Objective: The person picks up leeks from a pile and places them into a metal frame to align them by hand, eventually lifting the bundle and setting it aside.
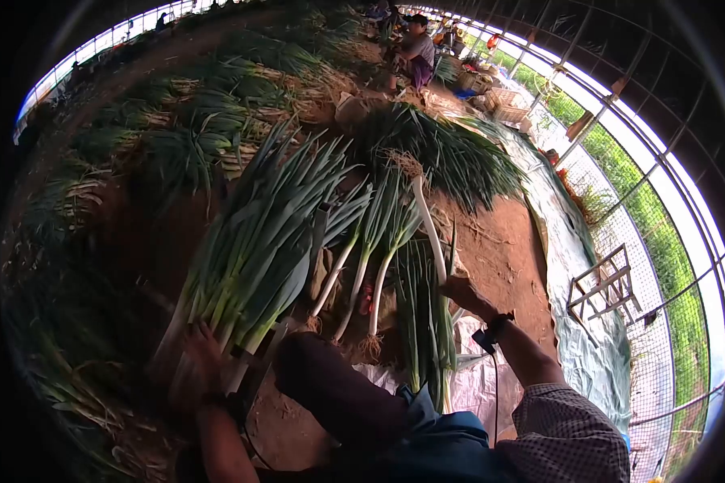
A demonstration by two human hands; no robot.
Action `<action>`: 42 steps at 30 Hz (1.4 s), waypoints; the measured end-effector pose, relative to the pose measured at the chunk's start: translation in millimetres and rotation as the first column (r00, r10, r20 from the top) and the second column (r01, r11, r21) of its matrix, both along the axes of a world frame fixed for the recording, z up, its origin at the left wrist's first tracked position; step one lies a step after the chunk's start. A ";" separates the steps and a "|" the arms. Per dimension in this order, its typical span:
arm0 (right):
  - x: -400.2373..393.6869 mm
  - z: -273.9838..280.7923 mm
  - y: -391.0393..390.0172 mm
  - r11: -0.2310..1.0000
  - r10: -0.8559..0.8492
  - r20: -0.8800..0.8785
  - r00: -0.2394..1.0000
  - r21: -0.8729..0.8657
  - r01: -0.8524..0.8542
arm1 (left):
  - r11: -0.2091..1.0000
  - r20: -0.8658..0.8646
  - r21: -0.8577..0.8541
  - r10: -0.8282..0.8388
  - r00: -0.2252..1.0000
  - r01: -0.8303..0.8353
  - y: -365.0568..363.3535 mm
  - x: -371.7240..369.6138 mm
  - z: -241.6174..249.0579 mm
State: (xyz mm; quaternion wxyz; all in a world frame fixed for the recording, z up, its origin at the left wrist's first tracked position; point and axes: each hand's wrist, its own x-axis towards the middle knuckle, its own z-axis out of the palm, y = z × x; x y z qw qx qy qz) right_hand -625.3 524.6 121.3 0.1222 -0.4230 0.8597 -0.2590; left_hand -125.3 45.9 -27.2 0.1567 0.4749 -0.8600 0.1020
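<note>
My right hand (469, 295) is closed around a leek (430, 221), its white stalk pointing up and away with the root tuft (407, 164) at the top. The leek's green leaves (427, 322) hang below the hand toward my lap. At the left, my left hand (205, 352) lies on the pale stalks of a large leek pile (250, 241), its fingers stretched over them. Between the hands, several separate leeks (364, 278) lie with their roots toward me and their leaves pointing away.
Another leafy heap (443, 153) lies ahead on the brown soil (499, 249). More leeks (185, 133) cover the ground at the left. A person (415, 56) sits farther back. Plastic sheeting (576, 322), a small wooden stool (604, 286) and a mesh wall (652, 354) line the right side.
</note>
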 end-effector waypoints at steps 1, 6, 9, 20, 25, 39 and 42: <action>0.3 5.9 -7.0 0.998 -0.052 0.057 0.997 0.027 0.051 | 0.997 -0.080 0.070 0.032 0.996 -0.027 3.8 -3.6 8.6; -5.1 19.7 -27.8 0.947 -0.023 0.634 0.773 -0.233 0.219 | 0.997 -0.010 0.076 -0.001 1.000 0.002 4.1 -0.9 10.8; -1.0 51.8 -42.3 0.916 0.022 0.737 0.675 -0.285 0.281 | 0.998 0.062 0.046 -0.041 0.997 0.038 6.6 -0.7 15.4; -49.8 72.2 -33.3 0.790 -0.105 0.531 0.841 -0.468 0.395 | 0.955 -0.012 0.237 0.185 0.983 -0.177 13.6 -11.4 15.0; -91.7 173.8 -36.6 0.906 0.001 0.285 0.958 -0.406 0.120 | 0.977 -0.464 0.206 0.143 0.874 -0.050 25.6 -19.0 47.5; 205.4 154.1 -496.7 0.443 0.893 -0.011 0.449 0.193 -0.876 | 0.963 -0.504 0.248 0.225 0.834 -0.109 33.6 -16.1 65.8; 266.8 108.3 -533.9 0.295 0.938 0.113 0.328 0.236 -0.926 | 0.970 -0.543 0.219 0.213 0.812 -0.108 34.4 -15.3 65.0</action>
